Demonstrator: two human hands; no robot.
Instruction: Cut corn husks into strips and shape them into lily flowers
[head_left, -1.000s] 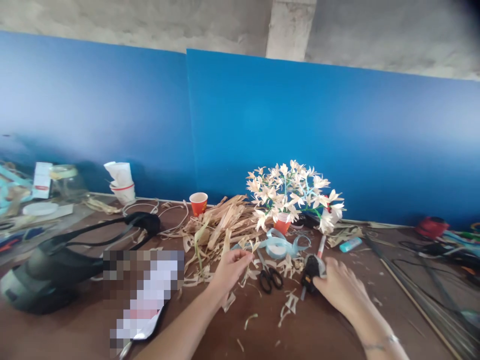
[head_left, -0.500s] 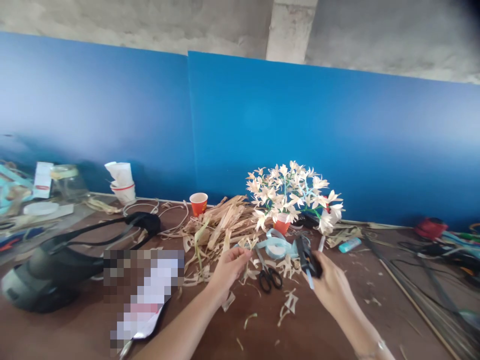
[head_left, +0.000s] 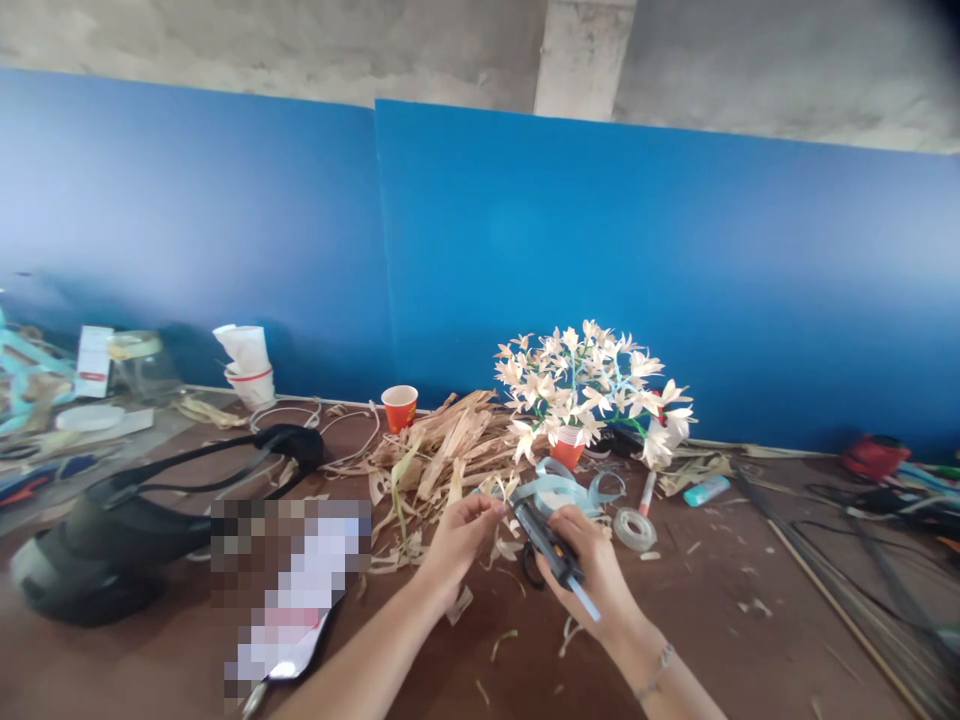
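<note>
1. Right hand (head_left: pixel 592 560): gripping black hot-glue gun (head_left: pixel 544 535), blue-white glue stick (head_left: pixel 586 602) out the back, over brown worktop (head_left: pixel 757 650).
2. Left hand (head_left: pixel 459 535): fingertips closed in a pinch, can't tell on what; gun's front end just beside them, contact unclear.
3. Clear tape roll (head_left: pixel 634 544): flat, right of right hand.
4. Light-blue ribbon (head_left: pixel 553 498): loose coil beyond gun.
5. Dried husks (head_left: pixel 450 450): heaped beyond left hand.
6. Pale husk-like flowers (head_left: pixel 585 388): upright bunch in red paper cup (head_left: pixel 566 455).
7. Blue partition (head_left: pixel 600 230): behind everything.
</note>
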